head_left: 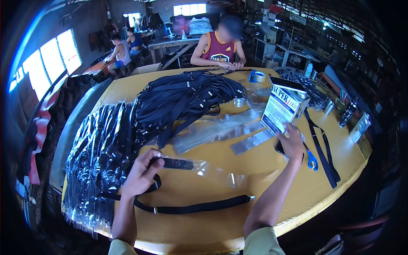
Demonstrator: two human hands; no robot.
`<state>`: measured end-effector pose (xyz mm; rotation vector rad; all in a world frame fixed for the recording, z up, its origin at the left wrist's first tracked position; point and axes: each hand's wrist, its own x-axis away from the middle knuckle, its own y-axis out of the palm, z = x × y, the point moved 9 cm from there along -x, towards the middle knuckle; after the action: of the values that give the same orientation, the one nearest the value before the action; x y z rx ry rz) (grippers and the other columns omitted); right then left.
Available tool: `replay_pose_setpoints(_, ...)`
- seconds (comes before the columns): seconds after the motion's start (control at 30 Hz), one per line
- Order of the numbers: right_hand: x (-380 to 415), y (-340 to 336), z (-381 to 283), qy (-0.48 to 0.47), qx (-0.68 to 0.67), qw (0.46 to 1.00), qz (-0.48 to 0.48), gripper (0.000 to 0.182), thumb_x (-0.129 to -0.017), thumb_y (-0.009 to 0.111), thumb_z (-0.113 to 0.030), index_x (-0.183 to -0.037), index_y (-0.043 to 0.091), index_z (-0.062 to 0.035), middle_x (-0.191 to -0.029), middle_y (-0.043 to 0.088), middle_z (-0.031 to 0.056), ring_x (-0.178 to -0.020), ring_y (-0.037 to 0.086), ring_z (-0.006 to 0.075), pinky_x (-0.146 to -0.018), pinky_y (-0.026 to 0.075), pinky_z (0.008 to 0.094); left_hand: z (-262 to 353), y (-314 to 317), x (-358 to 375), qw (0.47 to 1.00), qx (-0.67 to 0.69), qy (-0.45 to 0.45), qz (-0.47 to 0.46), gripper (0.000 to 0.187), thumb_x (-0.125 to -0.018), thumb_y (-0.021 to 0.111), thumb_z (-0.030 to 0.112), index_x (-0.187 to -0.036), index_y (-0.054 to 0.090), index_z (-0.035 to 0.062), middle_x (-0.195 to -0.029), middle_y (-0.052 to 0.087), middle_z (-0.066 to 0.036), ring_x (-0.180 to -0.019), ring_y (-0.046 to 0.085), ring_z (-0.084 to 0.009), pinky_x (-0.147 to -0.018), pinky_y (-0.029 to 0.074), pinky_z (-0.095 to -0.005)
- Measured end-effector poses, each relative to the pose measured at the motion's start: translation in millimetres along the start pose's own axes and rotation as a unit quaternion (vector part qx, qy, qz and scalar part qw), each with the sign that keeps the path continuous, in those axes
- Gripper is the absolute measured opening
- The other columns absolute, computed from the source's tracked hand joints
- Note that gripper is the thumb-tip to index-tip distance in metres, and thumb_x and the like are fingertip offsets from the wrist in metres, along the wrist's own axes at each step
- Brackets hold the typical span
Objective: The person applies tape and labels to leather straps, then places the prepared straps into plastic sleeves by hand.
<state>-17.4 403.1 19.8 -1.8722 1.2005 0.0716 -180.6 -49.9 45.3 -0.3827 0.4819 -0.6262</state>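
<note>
The left hand (142, 172) pinches a black strap (179, 164) in a clear plastic sleeve (201, 167) over the near left of the desk (263, 170); a loose pinch could drop it. The right hand (291, 143) curls beside the SUPER-labelled tin (280, 108), any hold unclear; a careless knock could topple it.

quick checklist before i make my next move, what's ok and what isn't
1. Left hand has a grip: ok, closed on a black strip.
2. Strip fully sleeved: cannot tell; clear plastic shows at its far end, but fingers hide the other.
3. Right hand free: cannot tell; it is at the lower edge of the can, contact unclear.
4. Clear sleeves on the table: ok, lying flat beyond the hands.
5. Loose strap packed: not ok, bare on the near tabletop.
6. Scissors put away: not ok, lying beside the right hand.
</note>
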Motion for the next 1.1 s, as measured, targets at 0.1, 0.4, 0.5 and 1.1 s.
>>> replay_pose_setpoints(0.1, 24.2, 15.8, -158.9, -0.155, -0.291, 0.927, -0.176, 0.034, -0.094, 0.069, -0.020, -0.124, 0.065, -0.0025, -0.115, 0.070, 0.0111, -0.105, 0.066, 0.0223, -0.094, 0.051, 0.0363, -2.0, 12.6, 0.3, 0.999, -0.020, 0.010, -0.033, 0.010, -0.098, 0.060, 0.007, -0.104, 0.057, -0.0014, -0.082, 0.055, -0.003, -0.074, 0.049, -0.0113, -0.068, 0.041, -0.0276)
replay_pose_setpoints(0.4, 134.9, 141.3, -279.7, -0.176, -0.496, 0.570, -0.632, 0.056, -0.093, 0.074, -0.014, -0.142, 0.047, -0.0050, -0.106, 0.067, 0.0094, -0.098, 0.064, 0.0116, -0.085, 0.052, 0.0269, -1.9, 16.9, 2.1, 0.998, 0.055, -0.008, -0.033, 0.015, -0.102, 0.060, 0.013, -0.109, 0.058, -0.0003, -0.092, 0.057, -0.001, -0.083, 0.048, -0.0064, -0.072, 0.040, -0.0241)
replay_pose_setpoints(0.5, 127.0, 133.8, -274.1, -0.160, -0.500, 0.573, -0.629, 0.058, -0.091, 0.075, -0.007, -0.142, 0.048, -0.0056, -0.098, 0.068, 0.0062, -0.088, 0.063, 0.0071, -0.076, 0.050, 0.0216, 2.3, 19.8, 1.9, 0.995, 0.099, 0.026, -0.018, 0.023, -0.103, 0.059, 0.019, -0.111, 0.057, -0.0022, -0.092, 0.058, -0.003, -0.084, 0.053, -0.0082, -0.075, 0.043, -0.0253)
replay_pose_setpoints(1.1, 150.5, 155.9, -262.5, -0.164, -0.418, 0.548, -0.706, 0.063, -0.085, 0.078, -0.006, -0.140, 0.047, -0.0039, -0.089, 0.068, 0.0090, -0.078, 0.062, 0.0096, -0.068, 0.049, 0.0247, -19.4, 23.5, 21.1, 0.998, 0.001, 0.010, -0.065, 0.015, -0.103, 0.057, 0.014, -0.105, 0.059, -0.0004, -0.082, 0.056, -0.001, -0.074, 0.051, -0.0101, -0.069, 0.043, -0.0263)
